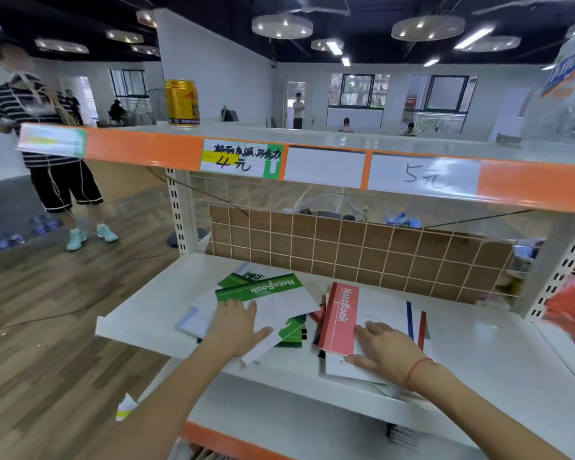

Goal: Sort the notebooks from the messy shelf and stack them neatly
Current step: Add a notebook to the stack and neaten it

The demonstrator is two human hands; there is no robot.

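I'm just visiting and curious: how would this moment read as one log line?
left hand: flat on green notebook pile | right hand: flat on red notebook pile | shelf: notebooks unsorted

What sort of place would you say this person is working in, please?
Probably a mock shop set up in an open office: a retail shelf with handwritten price tags, notebooks laid out for sale, a drink can on top.

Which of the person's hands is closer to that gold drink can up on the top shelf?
Left. The left hand rests on the green-and-white notebook almost below the gold drink can; the right hand lies farther right, on the red-and-white notebook.
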